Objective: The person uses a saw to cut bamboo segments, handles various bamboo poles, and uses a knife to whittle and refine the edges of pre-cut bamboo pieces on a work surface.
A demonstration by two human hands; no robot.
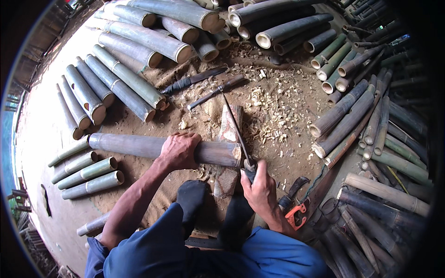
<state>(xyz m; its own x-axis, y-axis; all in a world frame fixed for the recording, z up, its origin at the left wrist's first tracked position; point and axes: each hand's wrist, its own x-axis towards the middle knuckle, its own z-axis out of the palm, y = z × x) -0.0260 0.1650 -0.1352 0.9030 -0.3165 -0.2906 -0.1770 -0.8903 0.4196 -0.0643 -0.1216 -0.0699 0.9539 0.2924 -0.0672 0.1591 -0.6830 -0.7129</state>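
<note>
A thick grey-brown bamboo section [127, 144] lies crosswise before me, its right end resting over a wooden block [225, 182]. My left hand [180, 150] presses down from above, fingers closed round the bamboo near its middle. In my right hand [258, 187] is the dark handle of a long narrow-bladed tool [237, 127]. Its blade points away from me, right beside the bamboo's pale cut end. Whether it is a knife or a file, I cannot tell; nor can I tell if it touches the bamboo.
Beyond the block lie a broad knife [197, 79], a wooden-handled tool [215, 91] and pale shavings [271, 111]. Cut bamboo lies at left [121, 85], far side [157, 39] and right [345, 123]. A hooked blade [296, 186] and an orange saw handle [296, 216] are near my right forearm.
</note>
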